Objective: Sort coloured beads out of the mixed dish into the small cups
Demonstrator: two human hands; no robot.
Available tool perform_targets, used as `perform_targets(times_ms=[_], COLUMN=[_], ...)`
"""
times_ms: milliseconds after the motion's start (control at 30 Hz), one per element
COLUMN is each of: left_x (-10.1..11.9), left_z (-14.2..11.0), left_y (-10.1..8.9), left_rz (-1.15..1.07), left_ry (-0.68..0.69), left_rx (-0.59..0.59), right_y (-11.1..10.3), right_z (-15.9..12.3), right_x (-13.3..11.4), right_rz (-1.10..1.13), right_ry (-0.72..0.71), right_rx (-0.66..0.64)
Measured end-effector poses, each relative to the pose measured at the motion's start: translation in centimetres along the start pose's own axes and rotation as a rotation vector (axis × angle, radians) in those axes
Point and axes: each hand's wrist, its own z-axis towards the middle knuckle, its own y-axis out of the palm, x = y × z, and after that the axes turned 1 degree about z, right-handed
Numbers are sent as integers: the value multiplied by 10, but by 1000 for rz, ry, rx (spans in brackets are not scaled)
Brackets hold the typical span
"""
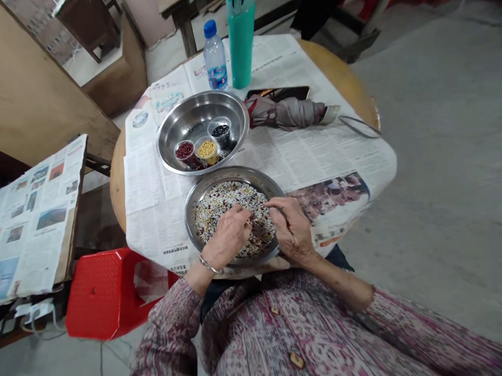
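A steel bowl (230,176) of mixed rice, beans and grains (231,205) sits on newspaper at the table's near edge. My left hand (230,235), with a metal bangle (210,264) on its wrist, curls down into the mix. My right hand (291,229) rests on the bowl's right side, its fingertips in the grains. Anything between the fingers is hidden. Behind it, a larger steel bowl (201,105) holds small clear cups of red beans (186,153), yellow grains (207,150) and black beans (221,133).
Newspaper (161,196) covers the round wooden table (337,61). Beyond the bowls stand a water bottle (214,56) and a green flask (241,40), with a phone (278,93), folded umbrella (287,113) and glasses (358,126). A red stool (110,294) stands at lower left.
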Motion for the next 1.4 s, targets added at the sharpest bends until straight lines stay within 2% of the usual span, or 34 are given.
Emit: perform_targets(times_ms=[100, 233, 400, 467, 567, 700, 800, 867, 933, 1000, 1100, 1167, 1267, 1400], left_x=[0, 4, 5, -1, -15, -32, -30, -22, -14, -8, -5, -6, -9, -22], left_z=[-6, -31, -55, -57, -53, -42, -35, -31, -27, -22, -13, -9, -7, -11], left_y=[-3, -8, -11, -12, -15, -19, -18, -16, -12, -5, 6, 12, 13, -3], left_rz=[-140, -150, -4, 82, 185, 250, 259, 234, 201, 182, 148, 104, 6, -81], left_ry=[0, 35, 155, 153, 92, -30, 0, 78, 148, 178, 178, 156, 103, 1], left_rx=[5, 29, -160, -186, -95, 134, 242, 189, 83, 11, -31, -24, 44, 200], right_y=[0, 0, -1, -1, -1, 0, 0, 0, 0, -1, -1, -1, -1, -1], right_z=[1, 1, 1, 1, 1, 1, 1, 1, 1, 1, 1, 1, 1, 1], right_x=[-1, -2, -1, -2, -2, -1, -1, -1, -1, -1, -1, 0, 0, 0], right_rz=[7, -8, -19, -18, -9, -2, -11, -16, -17, -14, -12, -13, -19, -19], right_ry=[3, 15, 18, 19, 15, 5, 9, -1, -16, -18, -7, -7, -13, -20], right_rx=[-1, -5, -7, -7, -8, 4, 0, -9, -8, -3, -8, -11, -11, -14])
